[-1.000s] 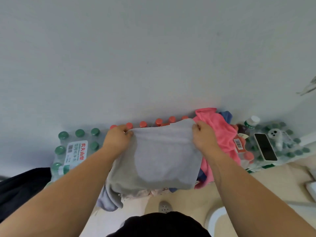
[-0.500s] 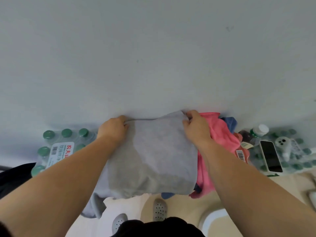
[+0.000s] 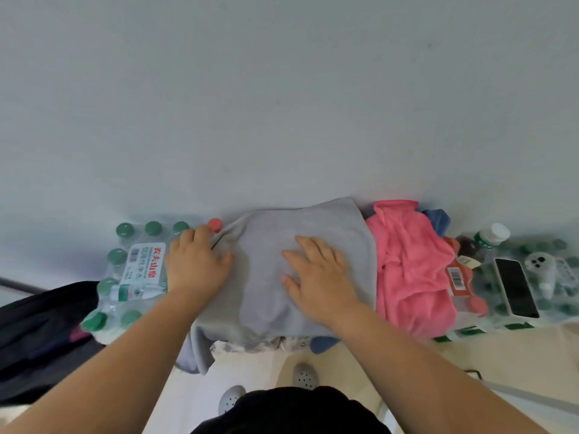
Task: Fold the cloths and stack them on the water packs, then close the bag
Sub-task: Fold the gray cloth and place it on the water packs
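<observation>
We find the grey cloth (image 3: 266,252) spread flat over the top of the middle water pack. Its far edge lies against the wall (image 3: 282,104) and its near edge hangs over the pack's front, with a loose fold drooping lower at the front left corner. One red cap (image 3: 215,224) shows at the cloth's far left corner.

The right hand (image 3: 319,277) lies palm down on the middle of the cloth, fingers straight and slightly spread, gripping nothing. The left hand (image 3: 197,264) also lies flat, on the cloth's left edge, with its fingers straight and their tips near the red cap.

A pink cloth (image 3: 407,261) sits crumpled in a heap, touching the grey one's right edge. A blue cloth (image 3: 437,216) pokes out behind it at the wall.

To the left we note a green-capped water pack (image 3: 134,270) with a white label, and a black bag (image 3: 40,324) beyond it; we cannot tell whether the bag is open. To the right is another pack (image 3: 560,277), blurred, with a phone (image 3: 515,291) lying on top and a white-capped bottle (image 3: 492,234) at its far left corner
</observation>
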